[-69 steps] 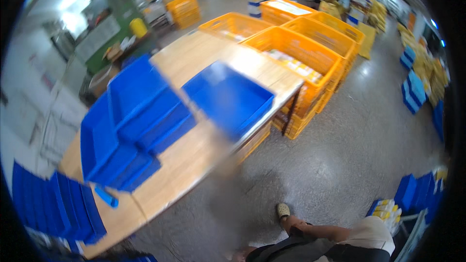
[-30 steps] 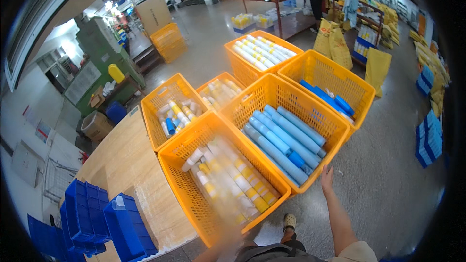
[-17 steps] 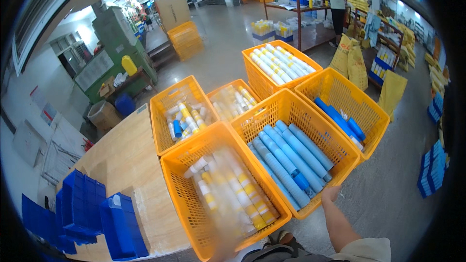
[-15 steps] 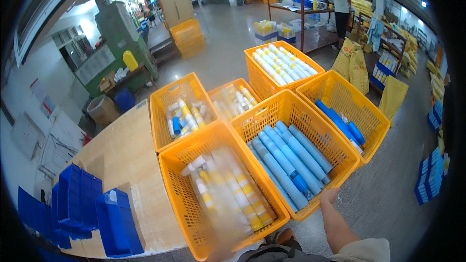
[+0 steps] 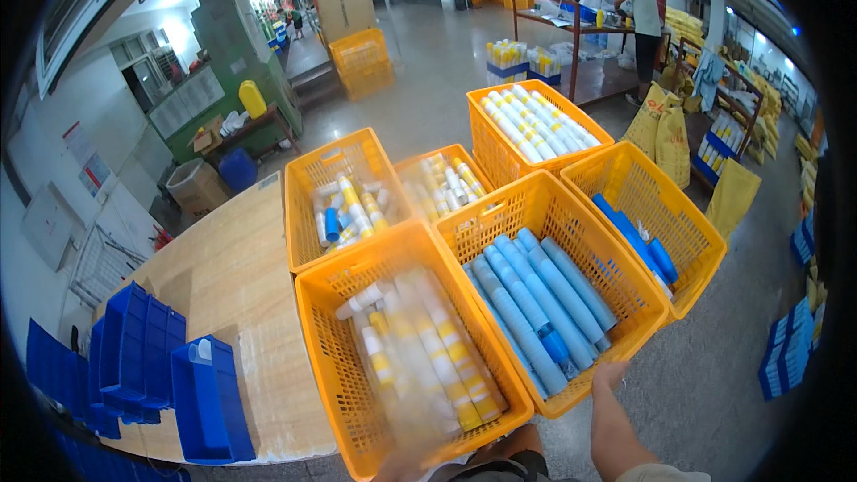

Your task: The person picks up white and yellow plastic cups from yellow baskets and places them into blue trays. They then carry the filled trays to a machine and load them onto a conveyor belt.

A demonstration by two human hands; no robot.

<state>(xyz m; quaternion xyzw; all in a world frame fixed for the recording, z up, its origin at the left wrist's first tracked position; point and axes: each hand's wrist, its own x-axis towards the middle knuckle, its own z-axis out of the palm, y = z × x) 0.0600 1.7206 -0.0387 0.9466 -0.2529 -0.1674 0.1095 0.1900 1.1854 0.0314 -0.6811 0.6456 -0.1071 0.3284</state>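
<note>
My right hand (image 5: 610, 377) is at the near right corner of a yellow-orange plastic crate (image 5: 638, 326), its fingers closed against the crate's side below the rim. Several light-blue ribbed tubes (image 5: 536, 290) lie lengthwise in that crate. At the lower edge, my left hand (image 5: 400, 466) shows only as a smeared patch by the near rim of the neighbouring crate (image 5: 312, 326); its fingers cannot be made out. White and yellow tubes (image 5: 446, 348) fill this second crate, partly veiled by a hazy blur over the picture.
Behind stand more yellow crates: one with mixed tubes (image 5: 348, 210), one packed with white tubes (image 5: 536, 125), one with dark-blue rolls (image 5: 629, 223). A wooden table (image 5: 259, 303) on the left bears blue bins (image 5: 210, 402). A person (image 5: 638, 13) stands at a far bench.
The view has shifted slightly, so crates and table sit a little differently in the picture. My right hand stays at the same crate corner.
</note>
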